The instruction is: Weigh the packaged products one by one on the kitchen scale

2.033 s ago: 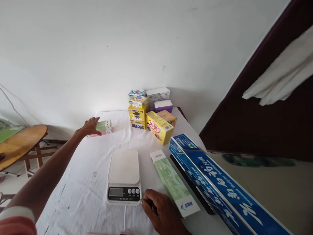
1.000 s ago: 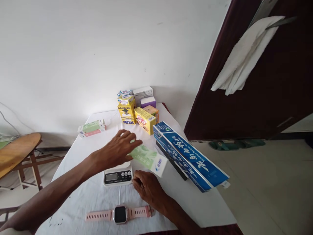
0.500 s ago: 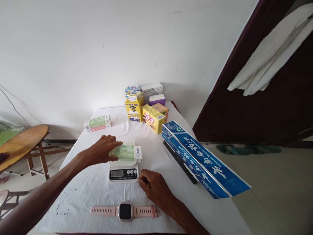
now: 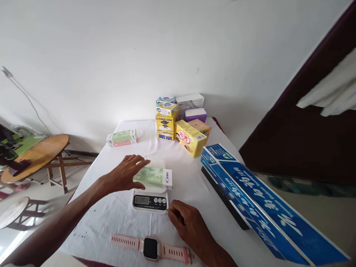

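Note:
A green-and-white toothpaste box (image 4: 151, 178) lies across the white platform of a small digital kitchen scale (image 4: 150, 201). My left hand (image 4: 126, 174) is at the box's left end, thumb and fingers spread apart. Whether any fingertip still touches the box I cannot tell. My right hand (image 4: 187, 222) rests on the cloth with fingers curled, its thumb tip at the scale's lower right corner. No object shows in it. The scale's display looks blank. Below the scale lies a pink-strapped smartwatch (image 4: 151, 247), face up.
Two stacked boxes, green over pink (image 4: 122, 137), lie at the back left of the white-covered table. Yellow snack boxes (image 4: 190, 138), soap boxes (image 4: 167, 108) and a purple pack (image 4: 195, 115) cluster at the back. A long blue toothpaste carton (image 4: 261, 200) runs along the right.
My left hand's fingers have opened away from the box on the scale. My right hand keeps its place by the scale's corner. The camera view has shifted left.

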Motion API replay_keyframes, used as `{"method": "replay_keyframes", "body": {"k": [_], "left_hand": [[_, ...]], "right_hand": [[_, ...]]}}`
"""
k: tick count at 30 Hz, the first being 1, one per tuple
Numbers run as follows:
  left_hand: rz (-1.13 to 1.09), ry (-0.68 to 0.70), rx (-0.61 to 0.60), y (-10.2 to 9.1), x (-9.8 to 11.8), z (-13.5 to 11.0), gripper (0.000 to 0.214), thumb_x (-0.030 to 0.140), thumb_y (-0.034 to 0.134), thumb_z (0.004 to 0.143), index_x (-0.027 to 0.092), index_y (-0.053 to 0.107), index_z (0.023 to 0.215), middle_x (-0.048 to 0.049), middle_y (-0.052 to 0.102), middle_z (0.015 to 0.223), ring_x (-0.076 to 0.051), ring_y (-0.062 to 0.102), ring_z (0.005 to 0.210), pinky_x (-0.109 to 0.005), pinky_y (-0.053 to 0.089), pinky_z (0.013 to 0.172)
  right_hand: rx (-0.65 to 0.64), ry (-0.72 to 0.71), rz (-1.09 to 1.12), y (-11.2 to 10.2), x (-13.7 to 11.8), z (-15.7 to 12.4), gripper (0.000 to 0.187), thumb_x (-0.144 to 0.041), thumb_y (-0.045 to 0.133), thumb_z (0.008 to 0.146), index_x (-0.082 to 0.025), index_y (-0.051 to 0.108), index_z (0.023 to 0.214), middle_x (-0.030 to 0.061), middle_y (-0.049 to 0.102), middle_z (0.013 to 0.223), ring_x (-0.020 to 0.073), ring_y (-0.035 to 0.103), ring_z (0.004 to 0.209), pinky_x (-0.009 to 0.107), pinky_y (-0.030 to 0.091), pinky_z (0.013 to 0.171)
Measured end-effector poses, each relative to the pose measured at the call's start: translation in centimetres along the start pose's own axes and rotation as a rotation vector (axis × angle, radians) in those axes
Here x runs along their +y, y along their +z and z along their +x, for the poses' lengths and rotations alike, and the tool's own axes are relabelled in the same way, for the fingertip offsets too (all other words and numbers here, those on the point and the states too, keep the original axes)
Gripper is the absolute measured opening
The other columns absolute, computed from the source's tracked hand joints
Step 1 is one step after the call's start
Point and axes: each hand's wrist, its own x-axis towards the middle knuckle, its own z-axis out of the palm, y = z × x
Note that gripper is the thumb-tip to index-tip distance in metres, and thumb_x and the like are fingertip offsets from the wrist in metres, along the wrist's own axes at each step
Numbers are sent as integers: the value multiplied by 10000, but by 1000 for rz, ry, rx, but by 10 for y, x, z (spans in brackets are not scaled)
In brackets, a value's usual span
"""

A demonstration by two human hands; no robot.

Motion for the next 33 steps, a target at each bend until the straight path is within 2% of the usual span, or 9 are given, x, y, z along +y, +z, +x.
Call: {"method": "replay_keyframes", "body": {"k": [5, 9, 14, 18, 22, 24, 28, 31, 33], "left_hand": [[-3, 18, -25, 12, 0, 1, 686, 275, 851, 800, 210, 480, 1373, -101, 622, 1211, -302, 591, 1126, -485, 436, 1013], [-44, -34, -32, 8, -17, -10, 557, 282, 768, 882, 195, 501, 1363, -100, 629, 1186, -283, 602, 1083, -448, 467, 955], [-27, -273, 38, -3, -81, -24, 547, 330, 682, 922, 249, 483, 1426, -103, 583, 1331, -303, 552, 1224, -457, 427, 1038], [-17, -447, 1, 10, -139, -20, 534, 319, 640, 890, 234, 523, 1404, -120, 601, 1329, -340, 559, 1241, -491, 432, 1032], [-17, -493, -10, 21, -169, -18, 559, 358, 632, 860, 205, 550, 1392, -137, 615, 1317, -357, 557, 1259, -495, 444, 1033], [-17, -493, 0, 15, -175, -18, 591, 405, 631, 862, 214, 540, 1414, -126, 598, 1355, -344, 537, 1293, -463, 432, 1064], [5, -496, 42, -16, -189, -13, 651, 466, 586, 894, 218, 470, 1484, -113, 561, 1402, -317, 522, 1303, -433, 397, 1100], [40, -523, 59, -35, -206, 2, 647, 427, 554, 905, 212, 439, 1504, -119, 545, 1403, -316, 508, 1309, -456, 356, 1123], [54, -546, 38, -38, -218, 15, 646, 404, 560, 892, 213, 446, 1499, -120, 548, 1392, -316, 518, 1294, -463, 351, 1123]], "right_hand": [[-20, 10, 8, 4, 7, 0, 318, -361, 444, 1012, -238, 422, 719, -16, 535, 657, 144, 502, 567, 258, 343, 541], [-14, 15, 0, 6, 8, 0, 337, -387, 436, 1019, -241, 414, 717, -14, 536, 650, 145, 507, 559, 254, 353, 536], [-27, 26, 18, 6, 8, 1, 340, -400, 418, 1030, -239, 434, 731, -2, 563, 670, 150, 536, 576, 250, 371, 540], [-33, 11, 9, 6, 11, 0, 335, -384, 416, 1031, -237, 432, 731, 0, 561, 680, 149, 539, 588, 254, 378, 558], [-20, 0, 4, 6, 13, 0, 337, -370, 401, 1038, -238, 416, 728, -6, 549, 675, 144, 530, 586, 252, 365, 557], [-28, 14, 16, 6, 14, 0, 333, -364, 397, 1044, -237, 419, 738, -4, 561, 687, 142, 537, 595, 250, 368, 561], [-55, 47, 28, 7, 15, -1, 323, -366, 403, 1048, -235, 441, 755, 4, 587, 713, 148, 556, 613, 253, 382, 573], [-57, 59, 17, 7, 17, -1, 328, -373, 402, 1048, -236, 436, 752, 1, 578, 706, 149, 549, 610, 257, 379, 573], [-57, 53, 5, 7, 18, -1, 331, -373, 400, 1047, -239, 420, 746, -3, 566, 695, 147, 536, 600, 258, 370, 567]]}}
